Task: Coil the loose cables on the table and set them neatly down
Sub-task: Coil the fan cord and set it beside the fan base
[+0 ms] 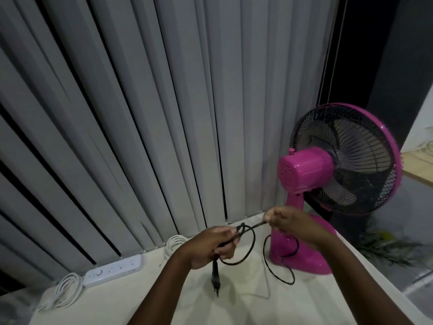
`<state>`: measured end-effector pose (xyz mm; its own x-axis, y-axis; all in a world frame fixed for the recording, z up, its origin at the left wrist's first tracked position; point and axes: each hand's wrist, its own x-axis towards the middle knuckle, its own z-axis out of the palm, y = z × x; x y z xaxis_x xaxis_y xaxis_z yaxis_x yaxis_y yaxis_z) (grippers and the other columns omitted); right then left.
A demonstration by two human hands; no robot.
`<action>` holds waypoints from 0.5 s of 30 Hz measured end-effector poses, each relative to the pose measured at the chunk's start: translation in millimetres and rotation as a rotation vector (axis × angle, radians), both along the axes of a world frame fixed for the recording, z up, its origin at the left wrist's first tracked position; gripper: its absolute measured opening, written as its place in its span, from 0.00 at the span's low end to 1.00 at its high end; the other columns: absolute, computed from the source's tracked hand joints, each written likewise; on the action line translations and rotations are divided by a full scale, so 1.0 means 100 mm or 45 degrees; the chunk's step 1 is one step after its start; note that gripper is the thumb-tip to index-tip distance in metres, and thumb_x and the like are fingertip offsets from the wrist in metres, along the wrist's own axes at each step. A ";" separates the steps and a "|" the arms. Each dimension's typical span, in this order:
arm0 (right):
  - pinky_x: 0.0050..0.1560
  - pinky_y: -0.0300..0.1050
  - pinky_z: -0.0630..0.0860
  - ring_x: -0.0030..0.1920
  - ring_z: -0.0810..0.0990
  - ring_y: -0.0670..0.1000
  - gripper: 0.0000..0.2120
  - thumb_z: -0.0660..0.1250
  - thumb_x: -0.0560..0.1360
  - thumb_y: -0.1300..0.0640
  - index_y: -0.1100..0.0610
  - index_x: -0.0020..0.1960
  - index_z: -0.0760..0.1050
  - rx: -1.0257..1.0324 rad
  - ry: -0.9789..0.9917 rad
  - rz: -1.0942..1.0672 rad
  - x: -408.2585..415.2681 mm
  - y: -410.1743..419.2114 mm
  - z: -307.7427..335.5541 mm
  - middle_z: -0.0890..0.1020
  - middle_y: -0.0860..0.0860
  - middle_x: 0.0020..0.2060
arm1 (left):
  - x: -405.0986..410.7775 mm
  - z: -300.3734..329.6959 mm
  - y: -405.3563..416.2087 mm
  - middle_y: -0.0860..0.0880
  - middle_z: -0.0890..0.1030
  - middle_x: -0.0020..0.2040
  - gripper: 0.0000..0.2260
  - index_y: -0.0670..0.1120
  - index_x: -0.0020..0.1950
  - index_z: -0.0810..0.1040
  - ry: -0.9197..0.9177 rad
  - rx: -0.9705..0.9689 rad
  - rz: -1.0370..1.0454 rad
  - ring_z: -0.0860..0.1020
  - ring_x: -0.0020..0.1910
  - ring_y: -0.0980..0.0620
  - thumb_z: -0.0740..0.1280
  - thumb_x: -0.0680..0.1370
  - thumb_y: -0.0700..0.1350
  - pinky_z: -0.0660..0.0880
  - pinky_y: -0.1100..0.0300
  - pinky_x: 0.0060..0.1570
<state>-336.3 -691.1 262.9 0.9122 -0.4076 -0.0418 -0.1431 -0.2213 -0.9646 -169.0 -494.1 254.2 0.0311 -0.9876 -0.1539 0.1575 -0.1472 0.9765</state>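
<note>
Just in front of the pink fan (311,174), both hands grip the black cable (251,238): left hand (210,246) curled round its loops, right hand (288,221) pinching the strand between them.

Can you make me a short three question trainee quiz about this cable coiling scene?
1. True or false: the thin black power cable is held by both hands.
2. What hangs below the left hand? A) black two-pin plug B) white power strip C) pink desk fan
3. Fill in: the right hand pinches the ____.

Key: 1 true; 2 A; 3 cable.
</note>
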 end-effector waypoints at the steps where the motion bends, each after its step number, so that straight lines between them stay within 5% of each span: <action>1: 0.28 0.33 0.70 0.28 0.71 0.42 0.04 0.64 0.78 0.59 0.59 0.46 0.77 0.208 -0.088 0.037 -0.01 -0.06 -0.04 0.74 0.46 0.28 | 0.04 0.02 0.02 0.54 0.64 0.22 0.12 0.43 0.44 0.73 0.219 -0.042 -0.002 0.62 0.23 0.56 0.56 0.83 0.47 0.64 0.62 0.31; 4: 0.28 0.36 0.69 0.27 0.68 0.45 0.09 0.71 0.72 0.59 0.61 0.48 0.73 0.882 -0.300 0.176 -0.05 -0.23 -0.16 0.70 0.49 0.27 | 0.21 0.11 0.06 0.54 0.62 0.22 0.11 0.42 0.46 0.75 0.714 -0.170 -0.101 0.59 0.19 0.58 0.58 0.83 0.46 0.62 0.66 0.23; 6: 0.28 0.38 0.70 0.27 0.69 0.46 0.13 0.76 0.66 0.60 0.62 0.47 0.76 1.057 -0.342 0.193 -0.09 -0.29 -0.24 0.70 0.51 0.28 | 0.31 0.17 0.12 0.54 0.58 0.23 0.12 0.40 0.49 0.75 0.950 -0.318 -0.184 0.55 0.19 0.59 0.56 0.83 0.45 0.56 0.66 0.22; 9: 0.37 0.44 0.76 0.35 0.74 0.51 0.06 0.71 0.71 0.62 0.61 0.47 0.80 0.987 -0.308 0.126 -0.10 -0.33 -0.34 0.71 0.57 0.37 | 0.44 0.27 0.20 0.53 0.57 0.24 0.11 0.39 0.49 0.74 1.097 -0.448 -0.010 0.54 0.20 0.59 0.56 0.83 0.44 0.54 0.66 0.21; 13: 0.59 0.51 0.73 0.57 0.78 0.53 0.41 0.77 0.59 0.37 0.59 0.64 0.72 0.688 -0.214 0.202 0.15 -0.02 -0.27 0.79 0.52 0.58 | 0.48 0.30 0.22 0.53 0.57 0.24 0.09 0.41 0.44 0.76 0.930 -0.360 0.332 0.54 0.19 0.58 0.74 0.73 0.43 0.56 0.67 0.17; 15: 0.64 0.47 0.73 0.64 0.76 0.48 0.46 0.75 0.57 0.32 0.55 0.67 0.69 0.480 -0.236 0.171 0.34 0.21 -0.19 0.78 0.47 0.63 | 0.40 0.25 0.17 0.53 0.57 0.23 0.09 0.41 0.44 0.76 0.938 -0.323 0.308 0.55 0.18 0.58 0.75 0.72 0.43 0.56 0.67 0.16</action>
<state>-302.5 -669.7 243.5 0.9621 -0.2727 0.0046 0.0463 0.1465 -0.9881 -128.8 -477.6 279.6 0.2262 -0.9740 0.0097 0.7712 0.1851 0.6091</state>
